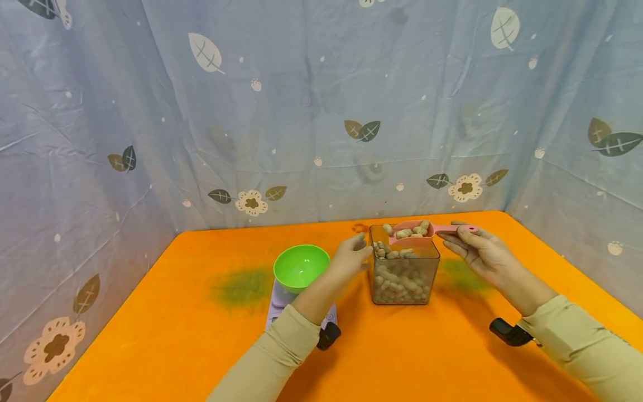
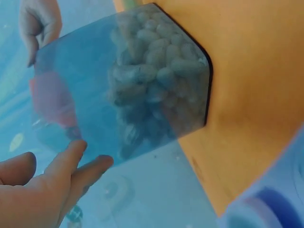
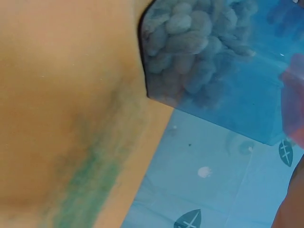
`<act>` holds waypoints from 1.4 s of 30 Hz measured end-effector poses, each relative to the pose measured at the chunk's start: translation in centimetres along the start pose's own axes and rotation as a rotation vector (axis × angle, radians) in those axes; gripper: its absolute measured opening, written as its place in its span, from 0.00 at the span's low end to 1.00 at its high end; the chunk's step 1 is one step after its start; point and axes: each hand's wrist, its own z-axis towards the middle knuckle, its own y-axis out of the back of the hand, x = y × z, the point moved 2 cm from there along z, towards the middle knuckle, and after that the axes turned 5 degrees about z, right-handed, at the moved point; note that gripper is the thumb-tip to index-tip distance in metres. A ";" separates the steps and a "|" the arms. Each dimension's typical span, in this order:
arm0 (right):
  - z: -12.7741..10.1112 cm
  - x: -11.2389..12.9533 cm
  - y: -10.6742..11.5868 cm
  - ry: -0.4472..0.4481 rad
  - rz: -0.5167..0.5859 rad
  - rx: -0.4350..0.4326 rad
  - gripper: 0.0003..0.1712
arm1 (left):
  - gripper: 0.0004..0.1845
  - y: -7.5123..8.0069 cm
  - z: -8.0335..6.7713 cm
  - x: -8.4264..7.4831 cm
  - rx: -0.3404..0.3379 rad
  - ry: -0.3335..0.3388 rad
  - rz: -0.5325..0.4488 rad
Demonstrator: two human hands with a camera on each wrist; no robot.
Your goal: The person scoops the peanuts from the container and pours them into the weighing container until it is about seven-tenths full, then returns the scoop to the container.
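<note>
My right hand (image 1: 484, 254) grips the handle of a pink scoop (image 1: 444, 229) over the top of a clear square container (image 1: 431, 273). Several unshelled peanuts (image 1: 404, 234) lie in the scoop. More peanuts (image 1: 399, 285) fill much of the container. At the container's left side is my left hand (image 1: 351, 258), its fingers loosely extended and holding nothing. In the left wrist view, the left hand's fingertips (image 2: 102, 162) overlap the container wall (image 2: 95, 95) near its top. The scoop (image 3: 293, 99) shows at the right edge of the right wrist view.
A bright green bowl (image 1: 301, 267) sits on a lilac kitchen scale (image 1: 281, 298) left of the container, partly behind my left forearm. An orange cloth (image 1: 392, 357) with green stains covers the table. Patterned blue curtains (image 1: 301, 111) enclose the back and sides.
</note>
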 end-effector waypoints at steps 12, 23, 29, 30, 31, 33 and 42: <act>-0.1 0.7 -1.2 0.011 0.031 -0.007 0.19 | 0.27 5.7 -3.3 -1.3 -0.032 -0.056 0.029; 0.5 0.0 -2.6 0.010 0.059 -0.044 0.15 | 0.28 10.2 -4.7 -0.7 -0.179 -0.067 0.154; 1.4 -0.9 -3.6 0.019 0.067 -0.051 0.13 | 0.30 12.6 -4.9 0.3 -0.259 -0.056 0.197; 1.5 -1.0 -3.7 0.019 0.063 -0.048 0.13 | 0.31 12.9 -5.0 0.5 -0.262 -0.050 0.206; 1.6 -1.2 -3.9 0.018 0.057 -0.043 0.14 | 0.31 13.2 -5.1 0.7 -0.263 -0.042 0.221; 1.9 -1.6 -4.2 0.015 0.046 -0.040 0.14 | 0.32 13.6 -5.2 1.0 -0.252 -0.018 0.262; 3.3 -3.2 -5.3 -0.015 0.000 -0.120 0.11 | 0.32 14.7 -4.3 3.4 -0.155 0.086 0.335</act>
